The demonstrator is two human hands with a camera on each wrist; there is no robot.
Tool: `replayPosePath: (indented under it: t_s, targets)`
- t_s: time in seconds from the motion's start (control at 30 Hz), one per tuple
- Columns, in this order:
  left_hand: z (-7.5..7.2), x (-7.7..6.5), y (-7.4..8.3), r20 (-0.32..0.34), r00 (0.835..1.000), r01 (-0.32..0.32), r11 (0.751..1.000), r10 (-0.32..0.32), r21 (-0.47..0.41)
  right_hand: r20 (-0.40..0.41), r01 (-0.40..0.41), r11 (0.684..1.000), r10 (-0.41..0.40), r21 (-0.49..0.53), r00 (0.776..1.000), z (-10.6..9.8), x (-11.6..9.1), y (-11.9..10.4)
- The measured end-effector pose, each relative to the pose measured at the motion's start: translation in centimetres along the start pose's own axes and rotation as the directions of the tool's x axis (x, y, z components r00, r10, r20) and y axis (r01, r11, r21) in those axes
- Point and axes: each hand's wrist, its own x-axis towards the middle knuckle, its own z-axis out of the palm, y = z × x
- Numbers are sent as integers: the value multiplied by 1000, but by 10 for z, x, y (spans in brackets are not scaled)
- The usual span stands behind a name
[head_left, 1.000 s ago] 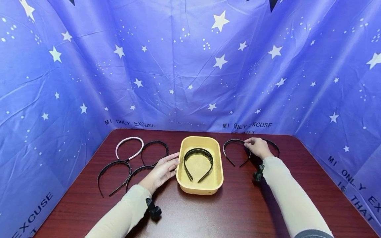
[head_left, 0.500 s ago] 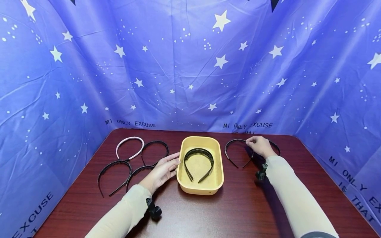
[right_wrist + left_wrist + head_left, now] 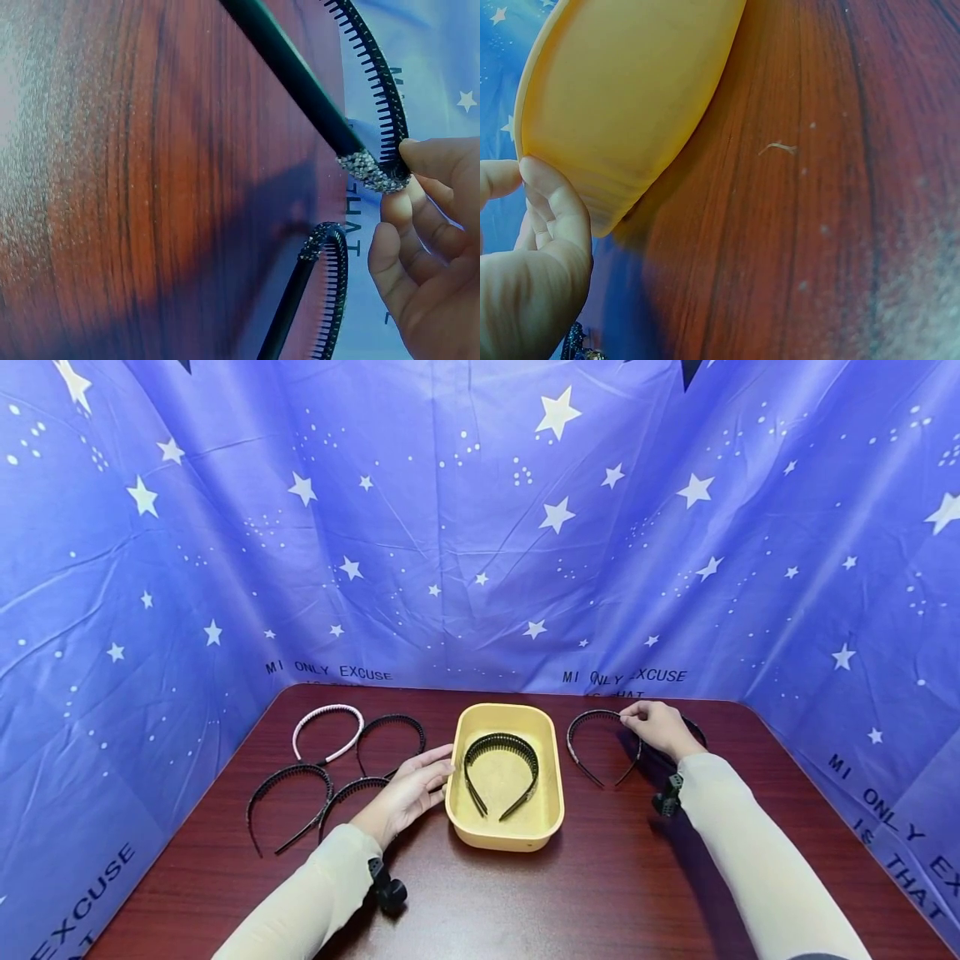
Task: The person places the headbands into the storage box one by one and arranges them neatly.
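Observation:
In the head view my right hand [image 3: 658,728] pinches a black toothed headband [image 3: 573,735] at the right of its arch. The right wrist view shows thumb and fingers on the same headband [image 3: 292,69], by a patch of sparkly silver stones. A second sparkly headband [image 3: 283,315] lies below it there; in the head view its dark arch [image 3: 697,732] is partly hidden behind the hand. My left hand [image 3: 401,797] touches the left side of a yellow tub [image 3: 504,842], fingers extended, fingertips right at the rim. A black headband [image 3: 533,760] with close teeth lies inside the tub.
Left of the tub lie a pale pink headband [image 3: 303,723] and several black ones, including a black headband [image 3: 258,789] nearest the left edge. My left hand partly covers another black headband [image 3: 348,789]. A starry blue curtain [image 3: 480,527] surrounds the dark red table [image 3: 480,910].
My right hand has shifted slightly right and away, and the pinched headband has moved a little right with it. My left hand and the tub stay in place.

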Motion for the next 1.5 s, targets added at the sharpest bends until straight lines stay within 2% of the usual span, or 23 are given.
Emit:
replayPosePath:
  t_s: [0.37,0.77,1.2,1.5]
  targets:
    - [-1,0,0,13,1000,-1,1000,1,4,8,51,999,-51,-20,999,-7,-1,-2]
    - [-1,0,0,6,1000,5,1000,-5,1,2,54,998,-54,-25,999,-11,-5,-2]
    - [-1,0,0,15,1000,2,1000,-2,-1,8,68,997,-68,-21,998,-29,-10,-12]
    - [-1,0,0,-2,1000,0,1000,0,7,2,105,994,-105,-27,994,-38,-7,-19]
